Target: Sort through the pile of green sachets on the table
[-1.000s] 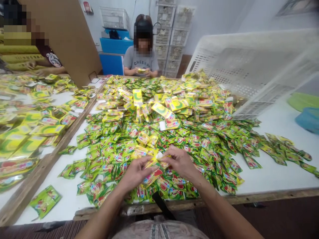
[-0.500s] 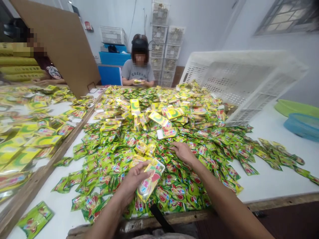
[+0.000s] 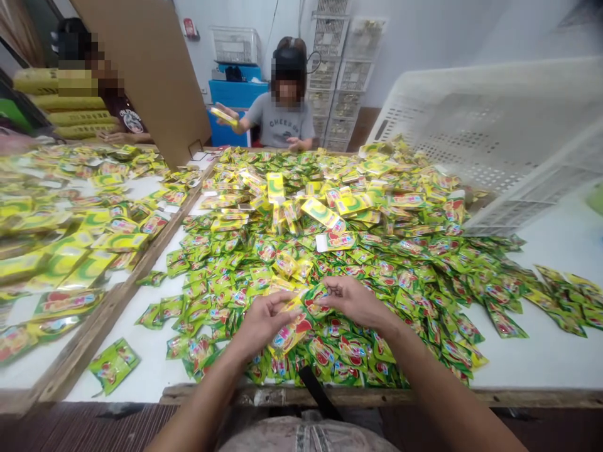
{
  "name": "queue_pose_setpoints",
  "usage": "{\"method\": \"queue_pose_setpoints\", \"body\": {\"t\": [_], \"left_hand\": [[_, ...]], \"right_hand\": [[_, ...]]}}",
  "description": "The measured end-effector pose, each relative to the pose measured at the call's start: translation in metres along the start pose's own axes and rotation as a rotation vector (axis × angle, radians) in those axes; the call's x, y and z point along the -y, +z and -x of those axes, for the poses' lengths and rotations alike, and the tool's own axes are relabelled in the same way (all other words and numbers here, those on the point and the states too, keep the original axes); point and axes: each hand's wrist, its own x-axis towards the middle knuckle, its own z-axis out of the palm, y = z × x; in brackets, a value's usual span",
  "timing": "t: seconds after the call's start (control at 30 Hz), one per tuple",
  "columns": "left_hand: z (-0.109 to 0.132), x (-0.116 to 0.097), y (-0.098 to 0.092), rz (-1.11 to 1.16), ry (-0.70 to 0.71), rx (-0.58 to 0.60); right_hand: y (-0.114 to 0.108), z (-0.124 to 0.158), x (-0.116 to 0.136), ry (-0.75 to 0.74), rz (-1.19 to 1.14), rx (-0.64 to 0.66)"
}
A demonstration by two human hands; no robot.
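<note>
My left hand [image 3: 267, 320] is closed around a yellow printed carton [image 3: 288, 334], tilted above the pile at the table's near side. My right hand [image 3: 351, 300] pinches a small green sachet [image 3: 315, 300] with a red fruit print, right at the carton's upper end. Whether the sachet is partly inside the carton I cannot tell. Beneath both hands spreads a heap of similar green sachets [image 3: 339, 348]. A few yellow sachets [image 3: 291, 266] lie just beyond my left hand.
Yellow cartons [image 3: 322, 212] are piled farther back. A white plastic crate [image 3: 499, 119] leans on its side at the right. A wooden divider [image 3: 155, 257] and a cardboard panel [image 3: 141, 69] border the left. A co-worker [image 3: 287, 119] sits opposite, holding a carton; another person sits far left.
My right hand has lifted a green sachet from the heap to the carton's upper end. The co-worker opposite has moved one hand outward with a carton. The view has shifted.
</note>
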Motion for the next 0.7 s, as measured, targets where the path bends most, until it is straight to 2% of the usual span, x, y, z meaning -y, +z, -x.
{"method": "queue_pose_setpoints", "body": {"t": [0.1, 0.23, 0.3, 0.4, 0.53, 0.7], "left_hand": [[-0.001, 0.003, -0.001, -0.016, 0.031, -0.05], [-0.002, 0.002, 0.0, 0.103, 0.034, -0.078], [-0.001, 0.0, 0.0, 0.168, 0.047, -0.074], [0.001, -0.003, 0.0, 0.211, 0.081, -0.049], [0.0, -0.002, -0.003, 0.221, 0.082, -0.046], [0.001, -0.004, -0.004, 0.243, 0.104, -0.002]], "right_hand": [[0.007, -0.003, 0.004, 0.002, -0.011, 0.024], [0.022, 0.002, 0.012, 0.016, -0.122, -0.216], [0.028, 0.007, 0.016, -0.032, -0.055, -0.307], [0.033, 0.014, 0.021, -0.123, 0.091, -0.272], [0.038, 0.019, 0.025, -0.113, 0.056, -0.295], [0.056, 0.018, 0.024, -0.085, -0.01, -0.299]]}}
